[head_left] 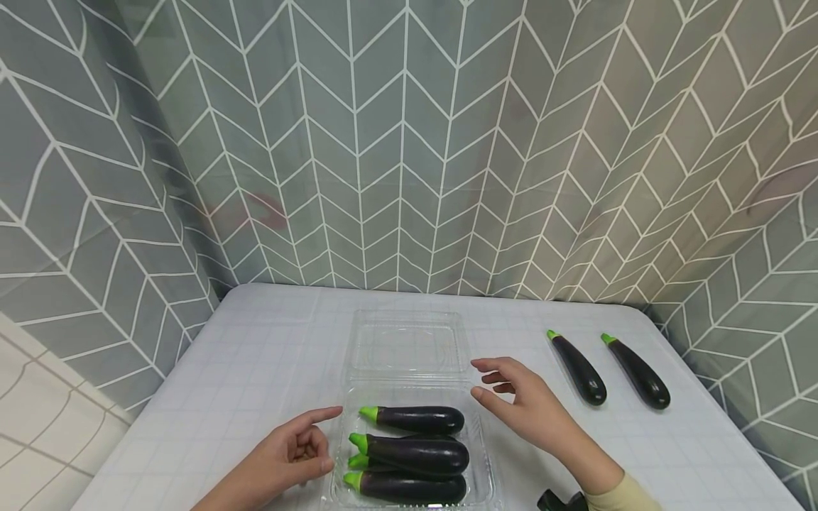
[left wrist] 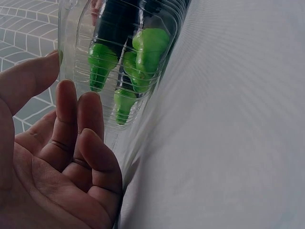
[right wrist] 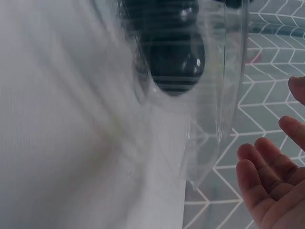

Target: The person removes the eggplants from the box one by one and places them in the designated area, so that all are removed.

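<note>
A clear plastic clamshell box (head_left: 483,461) lies on the table with its lid (head_left: 409,344) folded back behind it. Several dark eggplants (head_left: 418,454) with green stem ends lie sideways inside, some stacked on others. At the box's left side is my left hand (head_left: 287,454), index finger stretched out and the other fingers loosely bent; in the left wrist view its fingertips (left wrist: 66,88) are right at the rim. My right hand (head_left: 527,404) hovers by the box's right back corner, fingers spread and holding nothing. The right wrist view shows its fingers apart from the box wall (right wrist: 233,95).
Two more eggplants (head_left: 578,369) (head_left: 635,372) lie on the white-covered table (head_left: 268,355) to the right of the box. A black object (head_left: 562,501) shows beside the right sleeve at the bottom edge. Grey patterned curtains (head_left: 396,142) stand behind and at both sides.
</note>
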A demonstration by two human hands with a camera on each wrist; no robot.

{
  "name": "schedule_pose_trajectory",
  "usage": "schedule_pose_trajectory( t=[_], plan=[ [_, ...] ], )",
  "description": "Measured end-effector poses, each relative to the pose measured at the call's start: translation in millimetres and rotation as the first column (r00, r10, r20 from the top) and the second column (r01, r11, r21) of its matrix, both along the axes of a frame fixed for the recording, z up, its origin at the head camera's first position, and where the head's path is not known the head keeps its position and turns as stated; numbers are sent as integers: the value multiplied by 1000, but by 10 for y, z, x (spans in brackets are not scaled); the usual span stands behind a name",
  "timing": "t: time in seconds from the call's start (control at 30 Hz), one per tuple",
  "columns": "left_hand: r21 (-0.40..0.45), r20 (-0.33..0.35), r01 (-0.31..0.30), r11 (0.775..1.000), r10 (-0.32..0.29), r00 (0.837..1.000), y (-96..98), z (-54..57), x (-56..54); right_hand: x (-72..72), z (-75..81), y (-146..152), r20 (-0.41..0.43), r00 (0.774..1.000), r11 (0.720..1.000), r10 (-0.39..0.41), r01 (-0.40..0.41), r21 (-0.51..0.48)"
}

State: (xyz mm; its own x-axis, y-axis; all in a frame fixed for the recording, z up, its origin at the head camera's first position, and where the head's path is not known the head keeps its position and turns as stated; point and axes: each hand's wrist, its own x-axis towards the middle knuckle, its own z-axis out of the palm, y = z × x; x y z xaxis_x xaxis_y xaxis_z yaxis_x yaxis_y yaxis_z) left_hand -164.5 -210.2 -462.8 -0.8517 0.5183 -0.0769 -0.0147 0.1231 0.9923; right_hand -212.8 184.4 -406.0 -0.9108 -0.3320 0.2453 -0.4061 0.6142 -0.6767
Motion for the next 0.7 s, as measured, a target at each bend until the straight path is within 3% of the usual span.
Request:
schedule_pose_trajectory(
  t=[0.33, 0.7],
  plan=[
    [16, 12, 6, 1000, -7, 1000, -2, 7, 1, 72, -1, -168, 74, 990, 993, 118, -115, -40],
    [14, 11, 8, 1000, -8, 1000, 1, 15, -2, 139, -26, -326, 127, 975, 982, 182, -173, -82]
  ],
)
